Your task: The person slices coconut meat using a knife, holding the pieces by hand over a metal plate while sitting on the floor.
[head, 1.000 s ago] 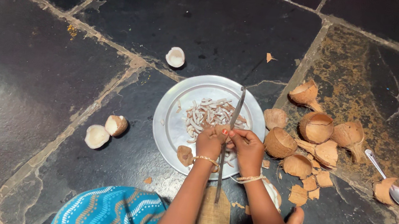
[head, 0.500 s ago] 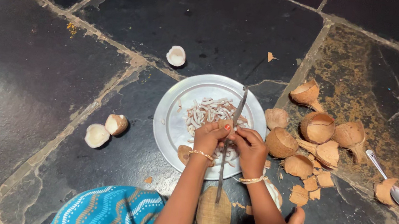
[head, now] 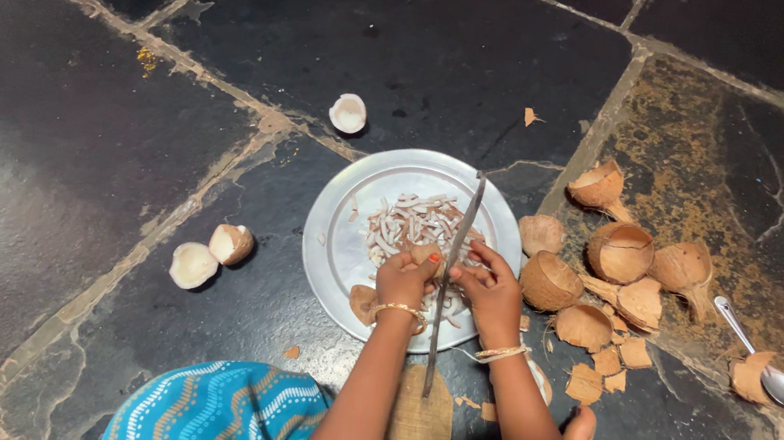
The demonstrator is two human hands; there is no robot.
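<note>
Both hands slicing coconut on an upright floor blade, over a steel plate.

Left hand (head: 404,280) w/ grip pinched on a small coconut piece (head: 425,254), pressed to the blade (head: 455,259); right hand (head: 494,289) fingers curled close at the blade's other side, touching the same piece as far as I can tell. To do it well, I'd judge: keep fingertips behind the edge, push in short even strokes, let strips drop onto the plate (head: 338,243), where white slices (head: 406,227) already lie. Blade stands on a wooden board (head: 420,426) on the floor. Floor (head: 67,157) is dark stone slabs w/ pale joints; brown shell halves (head: 620,252) & shards just right of plate, spoon (head: 761,365) further right, white coconut pieces (head: 211,255) left, one more beyond plate.
</note>
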